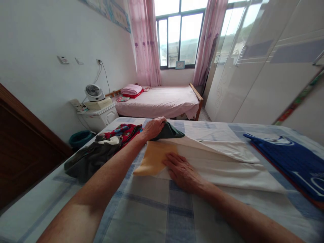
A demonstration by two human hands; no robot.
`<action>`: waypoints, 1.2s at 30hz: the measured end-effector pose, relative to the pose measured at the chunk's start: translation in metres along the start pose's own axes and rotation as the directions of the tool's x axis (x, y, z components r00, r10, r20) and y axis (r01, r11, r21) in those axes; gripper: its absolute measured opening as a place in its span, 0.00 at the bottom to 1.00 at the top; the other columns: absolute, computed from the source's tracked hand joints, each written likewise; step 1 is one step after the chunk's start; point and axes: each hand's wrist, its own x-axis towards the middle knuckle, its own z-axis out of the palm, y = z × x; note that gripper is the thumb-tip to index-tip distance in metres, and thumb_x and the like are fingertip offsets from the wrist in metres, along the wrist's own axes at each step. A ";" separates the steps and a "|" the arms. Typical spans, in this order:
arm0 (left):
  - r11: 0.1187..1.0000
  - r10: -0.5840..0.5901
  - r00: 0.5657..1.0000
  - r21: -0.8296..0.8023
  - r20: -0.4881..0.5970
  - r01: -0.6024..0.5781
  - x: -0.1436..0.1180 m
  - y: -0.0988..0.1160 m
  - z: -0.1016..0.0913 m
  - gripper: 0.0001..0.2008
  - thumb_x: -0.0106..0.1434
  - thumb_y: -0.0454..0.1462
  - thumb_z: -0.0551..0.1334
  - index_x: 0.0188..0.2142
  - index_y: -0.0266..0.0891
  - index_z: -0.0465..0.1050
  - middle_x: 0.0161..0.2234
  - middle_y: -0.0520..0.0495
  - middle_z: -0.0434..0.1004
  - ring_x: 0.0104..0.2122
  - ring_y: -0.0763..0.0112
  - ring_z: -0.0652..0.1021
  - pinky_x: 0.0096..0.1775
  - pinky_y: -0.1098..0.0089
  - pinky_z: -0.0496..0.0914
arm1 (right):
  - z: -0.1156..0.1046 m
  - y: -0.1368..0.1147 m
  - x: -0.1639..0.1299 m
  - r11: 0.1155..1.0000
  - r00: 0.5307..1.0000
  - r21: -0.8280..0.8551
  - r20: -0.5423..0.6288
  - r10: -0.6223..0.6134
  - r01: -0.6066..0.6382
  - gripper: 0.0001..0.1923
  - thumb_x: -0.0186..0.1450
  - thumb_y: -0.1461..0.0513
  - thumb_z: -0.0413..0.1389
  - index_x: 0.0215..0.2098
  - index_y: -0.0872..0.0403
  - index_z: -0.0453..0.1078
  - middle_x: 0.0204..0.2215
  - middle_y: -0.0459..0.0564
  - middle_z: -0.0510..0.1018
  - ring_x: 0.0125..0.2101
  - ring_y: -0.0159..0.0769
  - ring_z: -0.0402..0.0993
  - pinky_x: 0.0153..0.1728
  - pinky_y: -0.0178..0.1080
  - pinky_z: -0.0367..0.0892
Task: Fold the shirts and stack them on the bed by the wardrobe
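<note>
from the head view, a white garment point(222, 165) with yellow and dark green parts lies on a checked bed point(152, 209), between crumpled red and dark clothes point(88, 160) and folded blue clothing point(288, 158). the left hand point(155, 127) grips the dark green part; the right hand point(181, 170) rests flat, fingers unclenched, across the yellow and white cloth.

Here on the folded blue shirt point(291, 157) come big white letters, an L, then what looks like an O! Smaller lettering there stays blurred, and the little clock's point(180, 64) figures are too tiny to read.
</note>
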 end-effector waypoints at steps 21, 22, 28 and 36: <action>0.990 0.123 0.985 0.056 0.120 -0.130 -0.134 0.000 -0.001 0.13 0.62 0.39 0.57 0.47 0.42 0.68 0.43 0.46 0.72 0.42 0.66 0.74 0.40 0.70 0.69 | -0.011 0.006 0.000 0.970 0.977 -0.194 -0.178 0.114 -0.148 0.14 0.60 0.66 0.51 0.45 0.54 0.64 0.41 0.54 0.72 0.41 0.40 0.66 0.43 0.40 0.61; 0.989 0.130 0.983 0.051 0.130 -0.137 -0.132 0.000 0.000 0.09 0.63 0.37 0.56 0.42 0.42 0.70 0.42 0.46 0.72 0.41 0.67 0.74 0.40 0.70 0.69 | -0.010 0.005 0.005 0.970 0.981 -0.213 -0.177 0.083 -0.120 0.13 0.61 0.67 0.50 0.45 0.54 0.64 0.41 0.54 0.72 0.41 0.40 0.66 0.43 0.40 0.61; 0.993 0.107 0.994 0.036 0.036 -0.108 -0.124 0.001 -0.009 0.10 0.64 0.33 0.50 0.32 0.39 0.68 0.35 0.46 0.73 0.36 0.71 0.74 0.39 0.72 0.68 | -0.021 0.009 0.017 0.986 0.945 -0.039 -0.293 0.144 -0.163 0.08 0.60 0.68 0.50 0.36 0.53 0.67 0.36 0.50 0.72 0.39 0.37 0.67 0.42 0.39 0.61; 0.997 -0.026 0.999 -0.073 0.035 0.028 -0.120 0.009 -0.018 0.07 0.61 0.33 0.53 0.31 0.39 0.69 0.34 0.47 0.73 0.34 0.71 0.74 0.39 0.72 0.68 | -0.037 -0.006 -0.024 0.994 0.999 0.107 -0.028 -0.029 0.031 0.06 0.64 0.61 0.50 0.37 0.51 0.69 0.37 0.48 0.74 0.38 0.34 0.68 0.43 0.40 0.61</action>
